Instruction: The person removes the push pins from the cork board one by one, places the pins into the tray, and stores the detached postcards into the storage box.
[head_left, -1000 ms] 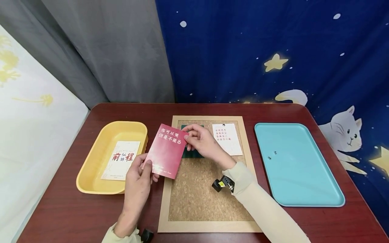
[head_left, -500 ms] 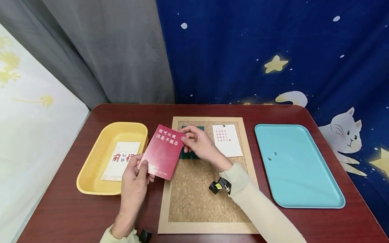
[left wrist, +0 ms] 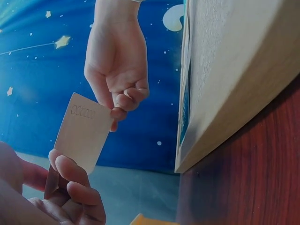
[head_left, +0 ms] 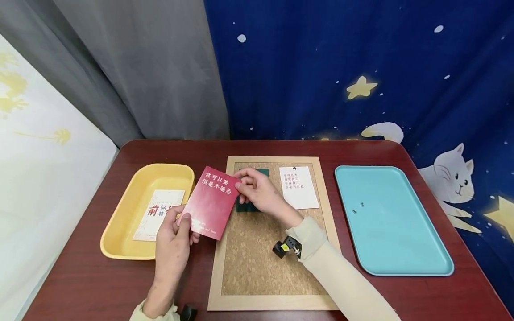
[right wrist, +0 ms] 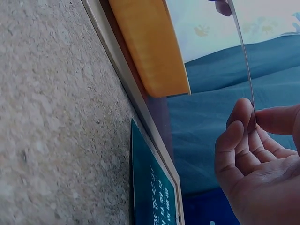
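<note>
A red postcard [head_left: 209, 207] with white Chinese lettering is held up, tilted, over the left edge of the cork board [head_left: 273, 258]. My left hand [head_left: 173, 243] pinches its lower left corner, thumb on the front. At its upper right corner, my right hand [head_left: 259, 191] pinches it between thumb and fingers. The left wrist view shows the postcard's pale back [left wrist: 84, 136]; from the right wrist it appears edge-on. Behind my right hand a dark green card [right wrist: 152, 187] lies on the board, partly hidden in the head view. A white card [head_left: 299, 191] hangs beside it, with a dark pin at its top.
On the left stands a yellow basket [head_left: 114, 238] with a white lettered card [head_left: 150, 223] inside. A light blue tray [head_left: 401, 236] on the right carries a few small pins [head_left: 354, 211]. Curtains hang behind the dark red table [head_left: 72, 272].
Both hands and the red postcard have drifted slightly left and down, towards the basket. The grip on the postcard stays the same. More of the basket's white card is now covered.
</note>
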Motion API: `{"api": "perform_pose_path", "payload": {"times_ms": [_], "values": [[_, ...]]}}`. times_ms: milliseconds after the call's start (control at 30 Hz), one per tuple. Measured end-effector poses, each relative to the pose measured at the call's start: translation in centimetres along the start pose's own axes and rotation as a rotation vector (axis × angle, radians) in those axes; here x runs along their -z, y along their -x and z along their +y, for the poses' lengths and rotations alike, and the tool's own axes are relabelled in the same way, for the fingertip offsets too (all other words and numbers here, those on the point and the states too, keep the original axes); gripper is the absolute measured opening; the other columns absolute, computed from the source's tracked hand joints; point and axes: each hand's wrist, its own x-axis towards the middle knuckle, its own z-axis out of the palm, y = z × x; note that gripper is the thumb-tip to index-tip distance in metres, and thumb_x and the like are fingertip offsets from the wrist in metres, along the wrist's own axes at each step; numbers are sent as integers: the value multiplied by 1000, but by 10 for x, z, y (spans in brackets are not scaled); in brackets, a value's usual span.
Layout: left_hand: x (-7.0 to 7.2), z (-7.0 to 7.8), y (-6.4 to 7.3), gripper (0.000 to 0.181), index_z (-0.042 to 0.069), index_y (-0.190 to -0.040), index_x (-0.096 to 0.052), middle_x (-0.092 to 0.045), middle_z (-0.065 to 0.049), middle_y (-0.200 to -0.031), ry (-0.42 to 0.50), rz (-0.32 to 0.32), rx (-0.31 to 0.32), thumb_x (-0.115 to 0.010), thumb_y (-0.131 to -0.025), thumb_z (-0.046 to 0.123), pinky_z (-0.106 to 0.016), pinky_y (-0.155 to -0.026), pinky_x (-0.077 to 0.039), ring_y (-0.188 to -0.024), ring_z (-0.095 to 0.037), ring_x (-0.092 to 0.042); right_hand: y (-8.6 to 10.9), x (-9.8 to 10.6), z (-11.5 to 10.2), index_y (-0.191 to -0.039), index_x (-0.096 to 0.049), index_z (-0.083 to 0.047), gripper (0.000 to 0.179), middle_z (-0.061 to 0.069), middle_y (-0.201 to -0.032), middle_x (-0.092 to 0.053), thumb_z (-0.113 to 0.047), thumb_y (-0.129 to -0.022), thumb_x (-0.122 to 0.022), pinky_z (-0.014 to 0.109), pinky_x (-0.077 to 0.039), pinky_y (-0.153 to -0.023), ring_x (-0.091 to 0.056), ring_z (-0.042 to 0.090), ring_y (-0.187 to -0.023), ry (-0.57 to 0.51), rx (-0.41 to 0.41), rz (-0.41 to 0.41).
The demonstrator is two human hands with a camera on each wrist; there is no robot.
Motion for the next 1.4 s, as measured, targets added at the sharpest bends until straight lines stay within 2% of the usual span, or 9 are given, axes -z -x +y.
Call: {"api": "perform_pose_path", "payload": {"times_ms": [67,367,533,667,867,1033,1233,1400], "values": [[0,-1,-1,25,-3,-126,-57,-59,5,-65,2,-2,-3,-47,-109,12,-21,-54,-52,-55,-8,-57,0,0,0,-132,-58,1,27,5,-81,-63,-6,-106,-56,30,-55,-63,-64,12,-63,5,-3,4],[2,-4,0,24,-2,-125,-58,-59,5,-64,-7,0,1,-46,-109,12,-21,-54,-52,-55,-8,-58,0,-4,6,-133,-57,2,28,7,-81,-64,-4,-105,-56,37,-57,-64,-64,14,-63,5,-6,4],[4,-5,1,24,-2,-125,-59,-57,4,-61,-17,9,-2,-46,-109,11,-22,-54,-53,-54,-7,-58,-1,-7,8,-132,-57,2,28,4,-79,-62,-4,-105,-56,37,-57,-63,-64,18,-63,-6,0,6],[6,-4,0,25,-2,-126,-59,-57,5,-60,-13,15,0,-46,-109,12,-22,-54,-53,-53,-7,-58,-2,-9,6,-131,-58,2,27,2,-79,-61,-4,-105,-56,40,-58,-64,-64,15,-63,-7,11,3],[9,-3,1,26,-2,-127,-58,-59,6,-63,6,22,15,-45,-109,11,-22,-53,-52,-54,-7,-57,-5,-12,2,-132,-57,2,27,8,-81,-62,-4,-106,-56,33,-57,-65,-64,11,-63,-15,6,-11],[12,-3,1,25,1,-127,-59,-58,6,-63,10,39,27,-45,-110,12,-21,-54,-51,-54,-7,-56,-5,-17,-1,-132,-57,2,27,14,-82,-63,-5,-105,-56,43,-59,-67,-64,14,-63,-13,3,-13],[16,-5,1,27,0,-131,-55,-57,5,-62,16,53,35,-46,-109,13,-20,-53,-50,-53,-7,-55,-5,-21,-3,-132,-58,1,27,8,-82,-63,-6,-106,-56,40,-58,-68,-64,12,-64,-10,-1,-21],[17,-6,0,23,3,-129,-55,-56,4,-60,36,59,30,-46,-109,12,-21,-52,-49,-52,-7,-54,-6,-23,-4,-131,-58,0,26,6,-81,-62,-6,-106,-57,49,-60,-72,-64,12,-64,-3,-3,-19]]}}
